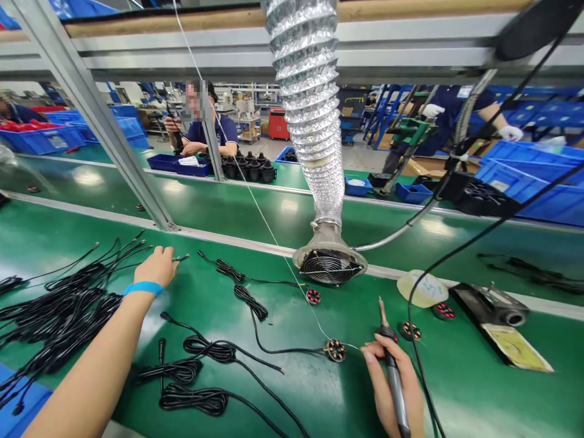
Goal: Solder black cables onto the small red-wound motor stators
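Note:
At the edge of a pile of black cables (68,304), my left hand (157,267) is closed on one cable (183,258), whose end pokes out past the fingers. My right hand (396,380) holds a soldering iron (393,371) with its tip pointing up and away. Between thumb and forefinger, the same hand pinches a thin solder wire (351,346) that runs from overhead. Just left of these fingers lies a small round coil part (336,350) joined to a cable. Another coil part (312,296), with red segments, lies farther back, also wired to a cable.
A fume extractor hood (331,261) hangs low over the bench. At right are more coil parts (410,330), a soldering iron stand (497,304) and a yellow sponge (517,347). Bundled cables (194,398) lie in front. A metal post (109,128) rises behind my left hand. Co-workers (219,131) work beyond.

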`<state>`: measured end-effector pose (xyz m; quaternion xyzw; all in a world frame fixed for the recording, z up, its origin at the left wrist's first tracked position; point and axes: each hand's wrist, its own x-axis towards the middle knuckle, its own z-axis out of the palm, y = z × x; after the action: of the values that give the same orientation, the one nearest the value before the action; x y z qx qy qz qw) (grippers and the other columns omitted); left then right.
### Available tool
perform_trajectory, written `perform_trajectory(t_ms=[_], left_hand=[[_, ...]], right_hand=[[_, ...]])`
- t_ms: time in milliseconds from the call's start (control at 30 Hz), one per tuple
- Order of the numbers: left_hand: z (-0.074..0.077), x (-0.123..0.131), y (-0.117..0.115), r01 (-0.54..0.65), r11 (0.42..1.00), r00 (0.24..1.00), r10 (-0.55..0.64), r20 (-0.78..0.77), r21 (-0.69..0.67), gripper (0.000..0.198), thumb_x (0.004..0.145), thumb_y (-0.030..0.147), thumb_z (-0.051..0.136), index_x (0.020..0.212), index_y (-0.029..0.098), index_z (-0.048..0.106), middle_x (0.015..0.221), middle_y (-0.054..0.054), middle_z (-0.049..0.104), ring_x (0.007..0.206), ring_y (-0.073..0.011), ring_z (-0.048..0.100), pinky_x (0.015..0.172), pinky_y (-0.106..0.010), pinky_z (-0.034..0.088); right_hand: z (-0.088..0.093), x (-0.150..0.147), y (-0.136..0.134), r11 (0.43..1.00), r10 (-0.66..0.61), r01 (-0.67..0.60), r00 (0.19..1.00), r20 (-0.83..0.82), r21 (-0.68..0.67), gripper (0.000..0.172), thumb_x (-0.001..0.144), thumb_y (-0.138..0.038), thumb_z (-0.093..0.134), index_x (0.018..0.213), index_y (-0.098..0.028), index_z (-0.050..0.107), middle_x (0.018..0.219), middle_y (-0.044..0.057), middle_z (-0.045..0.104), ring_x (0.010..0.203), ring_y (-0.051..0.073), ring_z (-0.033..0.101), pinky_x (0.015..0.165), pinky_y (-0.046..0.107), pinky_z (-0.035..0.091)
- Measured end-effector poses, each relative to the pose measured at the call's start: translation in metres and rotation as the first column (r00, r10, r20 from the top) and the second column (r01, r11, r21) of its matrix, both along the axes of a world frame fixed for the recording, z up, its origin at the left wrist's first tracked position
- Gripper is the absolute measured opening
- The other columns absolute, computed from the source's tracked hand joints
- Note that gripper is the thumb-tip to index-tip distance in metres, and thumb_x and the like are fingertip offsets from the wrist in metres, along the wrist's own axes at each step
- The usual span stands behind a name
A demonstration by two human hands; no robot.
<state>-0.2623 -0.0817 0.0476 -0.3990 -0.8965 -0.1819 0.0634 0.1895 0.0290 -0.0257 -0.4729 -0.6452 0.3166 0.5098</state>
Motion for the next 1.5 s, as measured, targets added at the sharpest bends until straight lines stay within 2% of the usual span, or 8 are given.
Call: perform_trajectory(t_ms=[167,267,333,533,767,933,1133,1500], left_hand=[[0.019,0.119,0.034,0.526,0.847,0.845,-0.530,0.065,0.077,0.016,0.088,0.030,0.048,0.097,0.025,0.060,0.092,-0.001,0.064,0.082,-0.0182,0.060,0.074,-0.029,0.048],[0.014,0.210,0.051,0.892,0.437,0.424,-0.897,0.127,0.113,0.019,0.091,0.022,0.045,0.101,0.020,0.061,0.101,-0.006,0.066,0.096,-0.0203,0.058,0.087,-0.035,0.047],[0.006,0.254,0.059,0.946,0.321,0.310,-0.934,0.180,0.036,0.017,0.089,0.021,0.049,0.101,0.018,0.061,0.102,-0.008,0.067,0.096,-0.0224,0.057,0.086,-0.038,0.047],[-0.013,0.280,0.078,0.919,0.393,0.370,-0.845,0.387,-0.022,0.017,0.089,0.020,0.043,0.075,0.019,0.054,0.078,-0.005,0.063,0.075,-0.0194,0.056,0.071,-0.033,0.044],[-0.042,0.252,0.079,0.754,0.649,0.455,-0.623,0.636,0.096,0.016,0.085,0.035,0.046,0.076,0.022,0.047,0.062,0.004,0.047,0.057,-0.0137,0.045,0.056,-0.026,0.038],[-0.054,0.253,0.076,0.794,0.588,0.384,-0.680,0.625,0.152,0.014,0.082,0.033,0.050,0.075,0.020,0.050,0.083,-0.002,0.059,0.080,-0.0168,0.055,0.073,-0.030,0.044],[-0.052,0.255,0.078,0.750,0.640,0.295,-0.548,0.783,0.165,0.014,0.080,0.033,0.052,0.075,0.021,0.047,0.060,0.004,0.052,0.055,-0.0126,0.050,0.055,-0.026,0.041],[-0.055,0.254,0.082,0.768,0.618,0.333,-0.610,0.719,0.168,0.011,0.078,0.029,0.052,0.074,0.020,0.056,0.062,0.004,0.051,0.056,-0.0109,0.045,0.054,-0.024,0.036]], right_hand=[[0.004,-0.011,-0.007,0.977,0.138,-0.150,0.987,0.085,0.153,0.023,0.083,-0.022,0.058,0.104,-0.032,0.059,0.073,-0.001,0.065,0.065,0.019,0.067,0.064,0.037,0.058],[0.001,-0.013,-0.009,0.943,0.201,-0.224,0.973,0.115,0.245,0.028,0.084,-0.014,0.054,0.110,-0.025,0.056,0.074,-0.001,0.064,0.067,0.015,0.063,0.068,0.032,0.057],[-0.001,-0.013,-0.012,0.923,0.239,-0.266,0.963,0.128,0.277,0.032,0.085,-0.010,0.052,0.114,-0.025,0.054,0.076,-0.001,0.063,0.070,0.015,0.062,0.070,0.031,0.055],[-0.002,-0.013,-0.017,0.925,0.246,-0.269,0.962,0.116,0.270,0.032,0.088,-0.013,0.052,0.118,-0.026,0.051,0.082,0.000,0.064,0.078,0.016,0.059,0.074,0.030,0.053],[-0.004,-0.012,-0.015,0.936,0.261,-0.296,0.946,0.191,0.189,0.032,0.088,-0.012,0.047,0.118,-0.020,0.051,0.084,0.001,0.067,0.082,0.016,0.058,0.083,0.033,0.049],[-0.010,-0.016,-0.010,0.934,0.278,-0.322,0.927,0.251,0.155,0.036,0.085,-0.010,0.047,0.120,-0.019,0.050,0.089,0.001,0.068,0.086,0.018,0.057,0.086,0.035,0.047],[-0.013,-0.022,-0.007,0.920,0.325,-0.380,0.877,0.354,0.097,0.041,0.083,-0.010,0.049,0.122,-0.021,0.048,0.093,0.001,0.069,0.091,0.019,0.056,0.084,0.035,0.043],[-0.017,-0.025,-0.007,0.924,0.311,-0.369,0.877,0.366,0.100,0.037,0.085,-0.013,0.050,0.121,-0.021,0.050,0.089,0.000,0.069,0.090,0.020,0.057,0.085,0.037,0.043]])
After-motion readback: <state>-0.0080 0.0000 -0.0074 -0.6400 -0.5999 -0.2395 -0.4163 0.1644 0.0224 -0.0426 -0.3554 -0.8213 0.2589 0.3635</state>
